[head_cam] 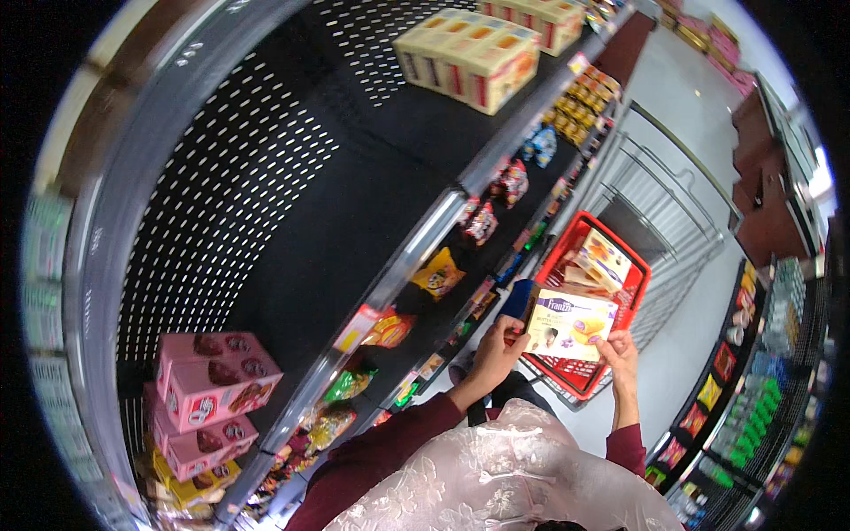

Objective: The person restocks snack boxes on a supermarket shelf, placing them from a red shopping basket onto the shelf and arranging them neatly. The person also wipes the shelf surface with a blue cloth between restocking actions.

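Note:
Between my hands is a flat cream and purple Franzzi biscuit box (568, 325), its printed front facing up. My left hand (498, 352) grips the box's left edge, with the thumb at its near corner. On the other side, my right hand (617, 352) pinches the lower right corner. Beneath the box sits a red plastic basket (548, 249), partly hidden by it. Inside the basket lie a similar cream box (604, 259) and some brown and tan packs (584, 279), whose kind I cannot tell.
A metal shopping cart (657, 179) extends beyond the basket. At left, a black shelf (319, 219) holds pink boxes (222, 378) and cream multipacks (471, 56). Bagged snacks (438, 272) line the lower shelf. Bottles (754, 421) stand on a right-hand shelf across the pale floor (717, 113).

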### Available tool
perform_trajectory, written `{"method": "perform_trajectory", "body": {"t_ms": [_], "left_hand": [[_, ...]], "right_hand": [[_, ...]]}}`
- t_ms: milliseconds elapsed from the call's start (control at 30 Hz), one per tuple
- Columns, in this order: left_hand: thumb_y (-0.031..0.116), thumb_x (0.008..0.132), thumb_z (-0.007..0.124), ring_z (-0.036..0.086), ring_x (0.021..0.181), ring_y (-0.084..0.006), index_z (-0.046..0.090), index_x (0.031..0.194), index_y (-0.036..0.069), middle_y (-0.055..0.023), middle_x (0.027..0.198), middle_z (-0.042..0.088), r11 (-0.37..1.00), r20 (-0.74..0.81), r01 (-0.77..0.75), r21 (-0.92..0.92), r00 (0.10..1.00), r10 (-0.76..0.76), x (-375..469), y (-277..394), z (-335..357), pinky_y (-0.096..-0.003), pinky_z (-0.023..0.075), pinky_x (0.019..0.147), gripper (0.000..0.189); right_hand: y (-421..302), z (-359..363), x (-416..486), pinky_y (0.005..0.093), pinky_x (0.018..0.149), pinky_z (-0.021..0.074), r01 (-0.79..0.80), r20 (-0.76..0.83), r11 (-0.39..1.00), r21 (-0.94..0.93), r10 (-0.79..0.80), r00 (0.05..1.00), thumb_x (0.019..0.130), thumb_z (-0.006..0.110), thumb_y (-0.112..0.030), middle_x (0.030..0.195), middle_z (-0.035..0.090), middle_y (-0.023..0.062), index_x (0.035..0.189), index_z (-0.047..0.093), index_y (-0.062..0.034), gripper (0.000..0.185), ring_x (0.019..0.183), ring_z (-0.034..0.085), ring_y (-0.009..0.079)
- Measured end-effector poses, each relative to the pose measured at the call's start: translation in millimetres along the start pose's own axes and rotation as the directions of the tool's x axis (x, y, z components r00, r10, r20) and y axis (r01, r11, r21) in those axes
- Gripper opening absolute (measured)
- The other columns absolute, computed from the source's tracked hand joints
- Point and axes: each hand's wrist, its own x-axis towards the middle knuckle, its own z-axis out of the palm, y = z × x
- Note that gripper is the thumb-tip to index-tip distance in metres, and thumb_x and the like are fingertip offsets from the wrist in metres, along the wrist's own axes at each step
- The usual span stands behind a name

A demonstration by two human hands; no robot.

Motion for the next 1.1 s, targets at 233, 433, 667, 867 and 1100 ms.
{"method": "perform_trajectory", "body": {"t_ms": [233, 433, 667, 867, 1100], "left_hand": [[0.004, 0.091, 0.066, 0.067, 0.091, -0.0207, 0.054, 0.130, 0.001, -0.0154, 0.113, 0.062, 0.956, -0.482, -0.224, 0.190, 0.827, 0.290, -49.4, 85.7, -110.3, -0.0300, 0.0558, 0.071, 0.041], [0.001, 0.095, 0.061, 0.062, 0.103, -0.0229, 0.052, 0.136, 0.000, -0.0169, 0.118, 0.055, 0.943, -0.769, -0.192, 0.273, 0.545, 0.334, -67.8, 85.9, -194.7, -0.0321, 0.0542, 0.085, 0.042], [0.002, 0.094, 0.061, 0.059, 0.112, -0.0245, 0.049, 0.142, 0.004, -0.0150, 0.125, 0.054, 0.936, -0.862, -0.206, 0.286, 0.371, 0.345, -49.3, 53.7, -266.6, -0.0345, 0.0490, 0.095, 0.050], [0.009, 0.095, 0.062, 0.057, 0.119, -0.0300, 0.047, 0.143, 0.004, -0.0193, 0.127, 0.060, 0.944, -0.888, -0.193, 0.268, 0.330, 0.320, -22.6, 36.5, -294.6, -0.0395, 0.0461, 0.100, 0.051], [0.001, 0.093, 0.061, 0.047, 0.133, -0.0251, 0.036, 0.153, 0.015, -0.0102, 0.146, 0.046, 0.974, -0.867, -0.127, 0.189, 0.444, 0.226, -3.8, 21.2, -319.2, -0.0413, 0.0400, 0.109, 0.066]], "right_hand": [[-125.6, 143.8, 13.0, 0.0312, 0.094, 0.0497, 0.361, 0.315, 0.932, -0.033, -0.333, 0.889, 0.086, 0.074, -0.007, 0.124, 0.065, 0.0122, 0.140, 0.049, 0.0004, 0.060, 0.114, 0.061, 0.0192], [-159.5, 297.8, 16.1, 0.0279, 0.079, 0.0531, 0.759, 0.504, 0.651, 0.004, -0.657, 0.561, 0.088, 0.073, -0.007, 0.114, 0.061, 0.0089, 0.132, 0.058, -0.0039, 0.046, 0.093, 0.063, 0.0158], [-154.9, 433.7, 42.1, 0.0318, 0.078, 0.0571, 0.780, 0.594, 0.614, 0.119, -0.674, 0.439, 0.087, 0.073, -0.009, 0.106, 0.064, 0.0125, 0.130, 0.058, -0.0022, 0.046, 0.092, 0.066, 0.0211], [-147.4, 484.5, 60.5, 0.0378, 0.078, 0.0551, 0.902, 0.548, 0.426, -0.074, -0.738, 0.393, 0.079, 0.077, -0.012, 0.096, 0.066, 0.0165, 0.126, 0.060, -0.0015, 0.052, 0.086, 0.066, 0.0302], [-105.8, 525.5, 111.6, 0.0400, 0.083, 0.0527, 0.968, 0.515, 0.146, -0.205, -0.825, 0.234, 0.080, 0.078, -0.016, 0.101, 0.067, 0.0155, 0.128, 0.059, -0.0025, 0.054, 0.090, 0.065, 0.0296]]}}
